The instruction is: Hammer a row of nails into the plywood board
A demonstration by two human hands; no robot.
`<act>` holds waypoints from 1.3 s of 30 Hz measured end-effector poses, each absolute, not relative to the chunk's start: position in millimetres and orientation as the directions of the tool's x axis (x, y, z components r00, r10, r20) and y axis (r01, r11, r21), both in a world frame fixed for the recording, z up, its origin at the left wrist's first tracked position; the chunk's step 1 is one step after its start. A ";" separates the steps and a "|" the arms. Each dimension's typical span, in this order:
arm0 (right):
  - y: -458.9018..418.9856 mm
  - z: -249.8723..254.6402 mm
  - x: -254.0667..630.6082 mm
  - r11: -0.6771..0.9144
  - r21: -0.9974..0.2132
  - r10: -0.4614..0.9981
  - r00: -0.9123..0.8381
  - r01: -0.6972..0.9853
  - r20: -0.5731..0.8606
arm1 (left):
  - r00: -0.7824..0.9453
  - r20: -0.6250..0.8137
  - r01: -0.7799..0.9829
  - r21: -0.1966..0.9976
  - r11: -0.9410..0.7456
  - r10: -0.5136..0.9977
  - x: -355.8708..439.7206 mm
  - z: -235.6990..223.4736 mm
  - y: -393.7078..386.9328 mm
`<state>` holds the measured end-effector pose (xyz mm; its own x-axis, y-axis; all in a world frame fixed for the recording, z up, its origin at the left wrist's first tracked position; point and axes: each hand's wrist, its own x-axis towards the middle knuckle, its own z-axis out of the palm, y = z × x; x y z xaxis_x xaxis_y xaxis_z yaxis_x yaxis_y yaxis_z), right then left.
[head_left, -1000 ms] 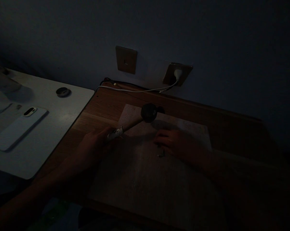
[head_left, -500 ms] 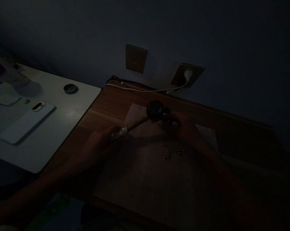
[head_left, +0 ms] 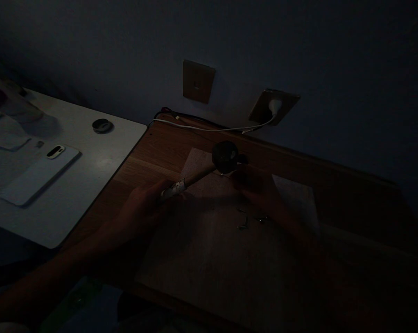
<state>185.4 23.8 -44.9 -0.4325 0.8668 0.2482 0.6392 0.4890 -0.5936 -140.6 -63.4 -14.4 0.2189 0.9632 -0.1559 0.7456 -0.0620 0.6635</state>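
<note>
My left hand (head_left: 143,212) is shut around the white-taped end of a wooden hammer handle (head_left: 195,175). The hammer's dark round head (head_left: 225,157) is raised above a pale board (head_left: 198,162). My right hand (head_left: 255,187) hangs just right of the head, in deep shadow. Its fingers are curled, and I cannot tell whether they hold anything. Small metal nails or screws (head_left: 242,225) lie on the board below that hand.
The board lies on a wooden desk (head_left: 150,148). To the left stands a white table (head_left: 105,157) with a white phone (head_left: 39,169) and a small dark round object (head_left: 102,125). A white cable (head_left: 209,128) runs from a wall socket (head_left: 274,106) along the desk's back edge.
My right hand has risen from the board to beside the hammer head, uncovering more small metal pieces. The left hand keeps its hold on the hammer, and the view has shifted slightly.
</note>
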 end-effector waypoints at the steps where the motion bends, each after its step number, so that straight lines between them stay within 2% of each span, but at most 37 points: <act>1: 23.9 -46.1 184.9 0.462 -0.583 0.883 -0.408 0.668 0.232 | 0.221 -0.161 0.750 0.659 -0.062 0.962 -141.1 -15.3 -63.4; 4: 25.0 -49.8 182.9 0.431 -0.567 0.901 -0.373 0.702 0.223 | 0.235 -0.179 0.753 0.655 -0.063 0.955 -142.5 -19.9 -62.8; 11: 19.7 -50.5 191.2 0.460 -0.614 0.888 -0.349 0.642 0.301 | 0.232 -0.189 0.787 0.613 -0.070 0.954 -138.4 -16.0 -62.5; 14: 9.8 -45.8 202.4 0.483 -0.600 0.876 -0.347 0.638 0.336 | 0.239 -0.200 0.805 0.589 -0.079 0.950 -132.3 -4.9 -64.3; 18: -6.0 -38.4 214.8 0.452 -0.562 0.892 -0.334 0.693 0.305 | 0.254 -0.200 0.806 0.584 -0.094 0.946 -123.9 3.9 -66.4; 26: -39.1 -28.1 225.0 0.505 -0.524 0.860 -0.448 0.686 0.243 | 0.259 -0.208 0.825 0.556 -0.104 0.943 -122.0 -4.4 -58.0; 34: -48.4 -18.1 213.2 0.579 -0.584 0.769 -0.619 0.569 0.159 | 0.261 -0.277 0.841 0.535 -0.077 0.925 -127.3 -10.2 -56.9; 39: -37.8 -22.5 206.3 0.592 -0.571 0.735 -0.671 0.568 0.096 | 0.265 -0.256 0.794 0.605 -0.060 0.929 -128.0 -11.7 -58.7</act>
<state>206.3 -37.8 -22.5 -0.6707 0.7355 0.0958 0.5681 0.5925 -0.5712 -128.0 -58.7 -11.7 0.2655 0.9294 -0.2562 0.7940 -0.0601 0.6049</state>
